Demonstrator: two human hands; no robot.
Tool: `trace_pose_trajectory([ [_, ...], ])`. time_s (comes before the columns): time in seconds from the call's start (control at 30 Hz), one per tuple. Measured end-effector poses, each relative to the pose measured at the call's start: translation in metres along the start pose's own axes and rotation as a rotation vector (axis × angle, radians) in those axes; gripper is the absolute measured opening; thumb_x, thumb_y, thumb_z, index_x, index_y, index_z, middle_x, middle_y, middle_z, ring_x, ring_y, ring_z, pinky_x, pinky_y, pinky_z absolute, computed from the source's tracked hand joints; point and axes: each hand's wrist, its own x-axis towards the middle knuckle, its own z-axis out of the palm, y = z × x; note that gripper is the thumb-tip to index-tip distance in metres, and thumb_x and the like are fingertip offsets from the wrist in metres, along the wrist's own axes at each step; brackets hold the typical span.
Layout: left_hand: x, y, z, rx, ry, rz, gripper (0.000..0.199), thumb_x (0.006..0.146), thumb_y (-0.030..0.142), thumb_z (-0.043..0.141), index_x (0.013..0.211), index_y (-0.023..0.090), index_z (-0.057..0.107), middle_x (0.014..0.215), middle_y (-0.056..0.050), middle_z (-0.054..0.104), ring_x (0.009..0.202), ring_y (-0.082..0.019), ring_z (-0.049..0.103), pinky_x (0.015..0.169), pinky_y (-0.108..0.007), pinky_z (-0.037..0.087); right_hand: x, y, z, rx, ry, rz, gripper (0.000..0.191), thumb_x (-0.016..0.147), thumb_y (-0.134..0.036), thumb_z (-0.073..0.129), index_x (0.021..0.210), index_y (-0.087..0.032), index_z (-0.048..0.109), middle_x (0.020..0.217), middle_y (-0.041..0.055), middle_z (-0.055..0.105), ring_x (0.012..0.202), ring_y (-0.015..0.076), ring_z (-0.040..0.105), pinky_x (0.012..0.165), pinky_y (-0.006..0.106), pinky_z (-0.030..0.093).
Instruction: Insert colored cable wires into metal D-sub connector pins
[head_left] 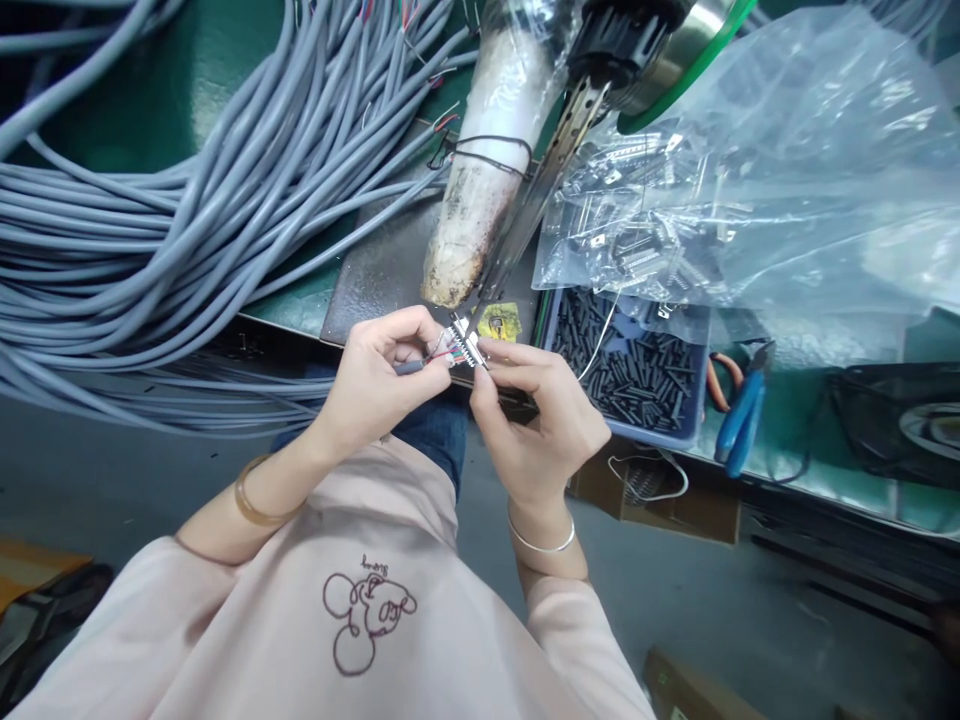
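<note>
Between finger and thumb, my left hand (386, 372) pinches the stripped end of a grey cable (409, 368), whose thin coloured wires fan out toward a metal pin connector (466, 343). My right hand (536, 405) is closed on the other side of that connector, thumb and fingers at its edge. Just above both hands, a soldering iron (551, 150) points down, its tip end close to the connector. Beside it hangs a white plastic-wrapped tube (487, 150) with a browned, scorched mouth. A yellow sponge (499, 322) lies right behind the connector.
A big bundle of grey cables (202, 220) covers the bench's left side. To the right, a blue bin (697, 400) holds short black tubes (637, 385), with a clear bag of metal connectors (652, 240) behind it. Blue-handled cutters (741, 420) and a solder reel (694, 70) are also there.
</note>
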Motion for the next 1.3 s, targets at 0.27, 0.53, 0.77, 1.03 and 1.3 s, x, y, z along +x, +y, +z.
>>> trace_pose_trajectory([
  [0.27,-0.005,0.002,0.003,0.102,0.026,0.081,0.013,0.07,0.015,0.064,0.063,0.017,0.053,0.063,0.003,0.055,0.055,-0.005,0.046,0.05,-0.017,0.037,0.006,-0.004,0.0,-0.04,-0.036,0.004,0.019,0.089,-0.011,0.072,0.083,-0.024,0.06,0.094,-0.001,0.079,0.087,0.0123,0.076,0.073,0.023,0.059],
  [0.53,-0.003,0.002,0.006,0.075,0.039,0.067,0.012,0.068,0.016,0.064,0.063,0.017,0.054,0.061,0.004,0.053,0.053,-0.005,0.043,0.049,-0.017,0.035,0.009,-0.004,0.001,-0.058,-0.056,0.025,0.022,0.088,-0.008,0.068,0.078,-0.024,0.055,0.093,-0.001,0.078,0.085,0.0126,0.076,0.069,0.023,0.057],
  [0.77,0.003,0.007,0.004,-0.04,0.058,-0.009,0.015,0.064,0.015,0.068,0.061,0.017,0.053,0.062,0.004,0.054,0.055,-0.005,0.048,0.049,-0.014,0.039,0.01,-0.004,0.001,-0.017,-0.044,0.025,0.02,0.089,-0.011,0.07,0.08,-0.024,0.057,0.096,-0.0004,0.079,0.089,0.0137,0.077,0.077,0.025,0.059],
  [1.03,0.002,0.013,0.004,-0.035,0.07,-0.014,0.014,0.065,0.016,0.069,0.061,0.018,0.056,0.063,0.003,0.057,0.056,-0.006,0.05,0.051,-0.017,0.041,0.013,-0.006,0.0,-0.034,-0.019,0.001,0.019,0.089,-0.012,0.072,0.082,-0.025,0.059,0.098,-0.0004,0.08,0.09,0.0159,0.078,0.077,0.029,0.063],
  [1.3,0.002,0.011,0.001,-0.048,0.026,-0.056,0.017,0.063,0.014,0.069,0.061,0.017,0.053,0.061,0.003,0.054,0.051,-0.003,0.041,0.046,-0.016,0.031,0.01,-0.009,-0.005,-0.04,-0.06,-0.035,0.022,0.088,-0.009,0.07,0.083,-0.025,0.056,0.104,0.0036,0.081,0.087,0.015,0.079,0.073,0.026,0.064],
])
